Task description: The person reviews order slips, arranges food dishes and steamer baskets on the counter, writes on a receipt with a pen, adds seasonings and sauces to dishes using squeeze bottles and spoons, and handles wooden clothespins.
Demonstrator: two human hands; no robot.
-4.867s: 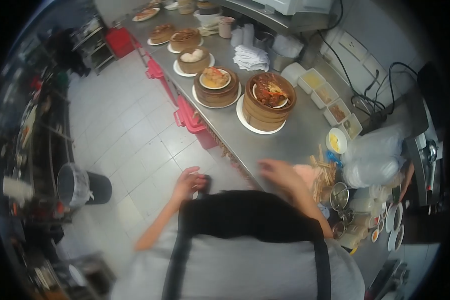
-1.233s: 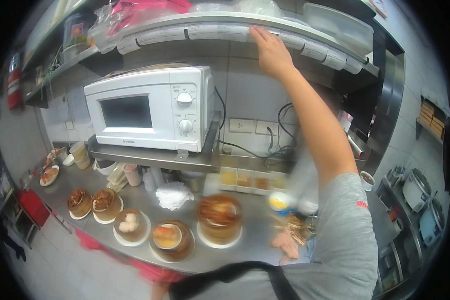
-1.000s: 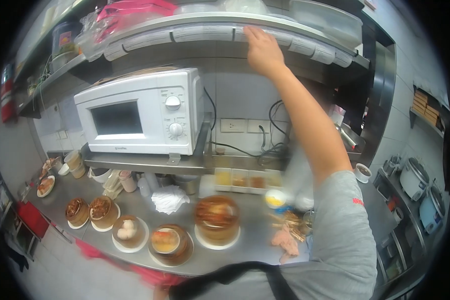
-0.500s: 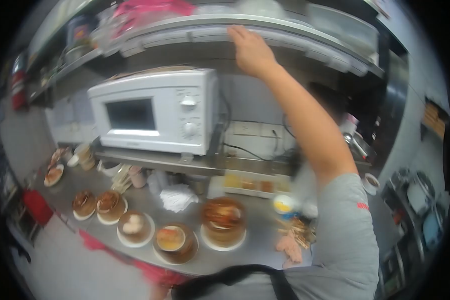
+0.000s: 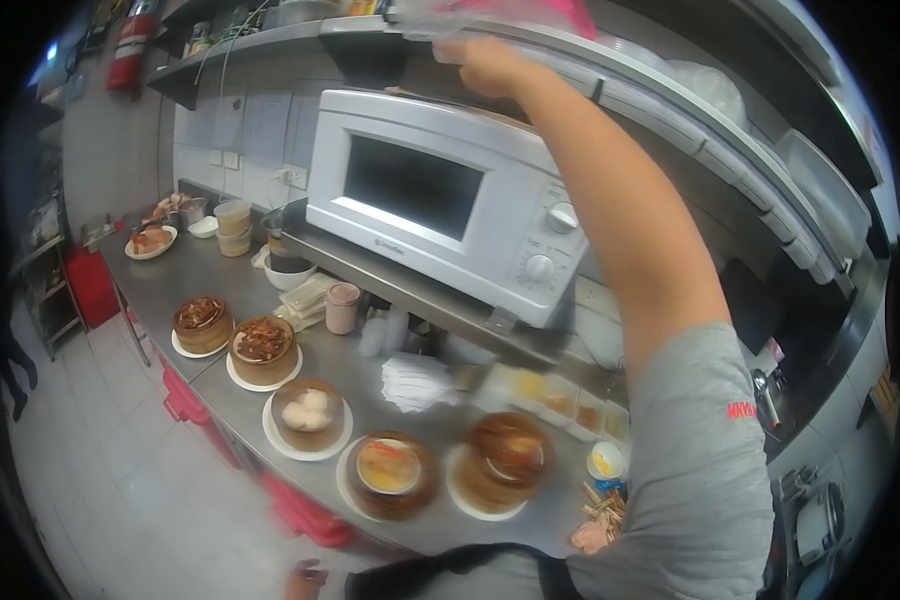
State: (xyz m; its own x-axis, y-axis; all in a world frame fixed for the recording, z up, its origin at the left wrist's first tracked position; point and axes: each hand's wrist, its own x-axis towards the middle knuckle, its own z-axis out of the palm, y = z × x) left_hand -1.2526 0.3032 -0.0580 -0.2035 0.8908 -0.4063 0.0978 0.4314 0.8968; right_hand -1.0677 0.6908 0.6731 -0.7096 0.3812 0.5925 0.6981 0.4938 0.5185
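My right hand [image 5: 492,66] is raised at the upper shelf's front edge, fingers stretched leftward and nothing visibly gripped. Its fingertips are next to a clear plastic bag [image 5: 440,14]; whether they touch it I cannot tell. Below that arm stands a white microwave [image 5: 420,190]. At the bottom edge, my left hand [image 5: 306,580] shows only in part, with its finger pose unclear. Bamboo steamers stand on white plates along the steel counter: two with dark food, one with white buns [image 5: 308,410], one with a yellow-orange dish [image 5: 388,465], and one with brown food [image 5: 510,448].
Sauce containers [image 5: 560,400] and a small bowl with something yellow [image 5: 605,460] sit at the right. Crumpled white paper [image 5: 417,383] and a pink jar [image 5: 342,307] lie below the microwave. Red bins [image 5: 305,512] are under the counter; a fire extinguisher [image 5: 132,50] hangs upper left.
The view has swung left, so the microwave and steamers appear further right. My right hand has moved left along the shelf edge to the plastic bag. My left hand now shows at the bottom.
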